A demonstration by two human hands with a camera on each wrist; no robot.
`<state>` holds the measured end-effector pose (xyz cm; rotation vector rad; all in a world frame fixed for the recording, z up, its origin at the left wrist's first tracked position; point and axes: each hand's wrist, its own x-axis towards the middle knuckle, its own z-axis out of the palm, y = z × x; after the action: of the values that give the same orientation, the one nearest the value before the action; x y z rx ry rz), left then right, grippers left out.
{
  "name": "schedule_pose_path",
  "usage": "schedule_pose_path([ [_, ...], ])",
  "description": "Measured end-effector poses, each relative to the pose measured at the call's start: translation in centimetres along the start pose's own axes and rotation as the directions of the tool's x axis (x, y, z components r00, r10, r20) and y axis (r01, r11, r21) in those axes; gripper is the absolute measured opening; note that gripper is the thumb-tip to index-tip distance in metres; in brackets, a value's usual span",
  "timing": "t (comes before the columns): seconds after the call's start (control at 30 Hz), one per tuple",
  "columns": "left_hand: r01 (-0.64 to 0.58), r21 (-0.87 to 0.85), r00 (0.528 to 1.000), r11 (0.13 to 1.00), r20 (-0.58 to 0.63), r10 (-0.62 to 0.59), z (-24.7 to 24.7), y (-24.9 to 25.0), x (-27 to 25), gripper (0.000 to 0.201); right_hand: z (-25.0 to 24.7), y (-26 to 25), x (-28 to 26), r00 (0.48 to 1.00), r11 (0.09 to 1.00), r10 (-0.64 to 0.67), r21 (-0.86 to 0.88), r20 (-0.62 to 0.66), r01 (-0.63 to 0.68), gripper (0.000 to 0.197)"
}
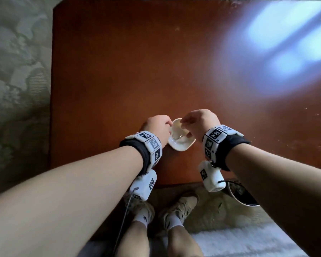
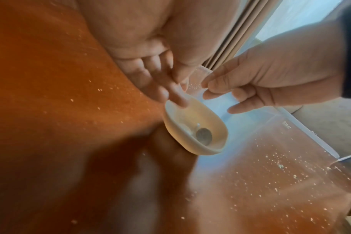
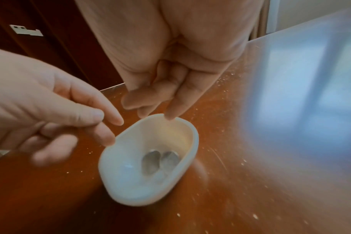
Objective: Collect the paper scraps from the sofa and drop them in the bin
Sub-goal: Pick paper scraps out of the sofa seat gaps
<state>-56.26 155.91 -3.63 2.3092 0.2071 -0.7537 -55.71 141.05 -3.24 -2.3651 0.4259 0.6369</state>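
Note:
No paper scrap and no sofa show in any view. A small white oval dish (image 1: 182, 148) (image 2: 182, 140) (image 3: 130, 190) sits near the front of a red-brown table (image 1: 119, 71), with two coins (image 3: 160, 159) in it. My left hand (image 1: 170, 125) (image 2: 179, 93) touches the dish's left rim with fairly straight fingertips. Just over the far rim, my right hand (image 1: 185, 127) (image 3: 154, 114) hangs with loosely bent fingers, one tip on the rim, holding nothing. A white-rimmed bin (image 1: 237, 200) with a dark inside stands on the floor under my right forearm.
Pale specks (image 2: 278, 166) are scattered over the tabletop, and window glare (image 1: 285, 43) covers its far right. Patterned carpet (image 1: 17, 71) lies to the left, and a white rug (image 1: 239, 242) lies by my feet (image 1: 174, 206).

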Motion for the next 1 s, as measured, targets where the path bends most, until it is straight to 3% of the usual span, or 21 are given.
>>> schedule_pose_path([
  [0.17,-0.021,0.075,0.998,0.997,-0.056,0.026,-5.3,-1.6,-0.9,0.036,2.1,-6.4,-0.3,0.99,0.99,-0.128,-0.045,0.06,0.131,0.003],
  [0.3,0.072,0.064,0.976,0.995,-0.209,-0.057,-9.8,-6.6,-2.4,0.028,7.1,-13.0,-1.0,0.954,0.958,-0.277,-0.049,0.113,0.284,0.016],
  [0.4,0.123,0.041,0.95,0.992,-0.294,-0.106,-12.3,-11.3,-4.9,0.024,11.4,-16.9,-2.7,0.906,0.921,-0.365,-0.058,0.213,0.384,0.012],
  [0.5,0.22,-0.019,0.902,0.975,-0.377,-0.211,-14.1,-16.0,-8.8,0.024,15.5,-20.5,-5.1,0.821,0.842,-0.453,-0.137,0.348,0.522,0.014],
  [0.6,0.325,-0.141,0.831,0.935,-0.428,-0.354,-14.9,-20.3,-13.3,0.022,19.2,-23.6,-9.0,0.701,0.742,-0.52,-0.148,0.488,0.654,0.02],
  [0.67,0.367,-0.239,0.751,0.899,-0.495,-0.438,-14.8,-22.9,-16.8,0.015,21.7,-25.1,-11.9,0.604,0.658,-0.553,-0.145,0.574,0.739,0.02],
  [0.77,0.454,-0.307,0.647,0.837,-0.532,-0.546,-13.8,-26.5,-22.2,0.022,26.1,-26.5,-16.9,0.461,0.52,-0.546,-0.148,0.699,0.841,0.022],
  [0.87,0.532,-0.404,0.546,0.744,-0.508,-0.666,-12.1,-30.2,-27.0,0.018,30.8,-26.5,-21.7,0.313,0.355,-0.53,-0.129,0.788,0.926,0.02],
  [0.93,0.567,-0.52,0.447,0.639,-0.458,-0.769,-10.3,-32.7,-30.8,0.018,34.2,-25.9,-25.2,0.202,0.225,-0.473,-0.104,0.857,0.969,0.022],
  [1.0,0.577,-0.593,0.357,0.562,-0.435,-0.827,-7.8,-35.4,-35.0,0.026,37.3,-25.4,-28.9,0.136,0.133,-0.451,-0.084,0.882,0.988,0.025],
])
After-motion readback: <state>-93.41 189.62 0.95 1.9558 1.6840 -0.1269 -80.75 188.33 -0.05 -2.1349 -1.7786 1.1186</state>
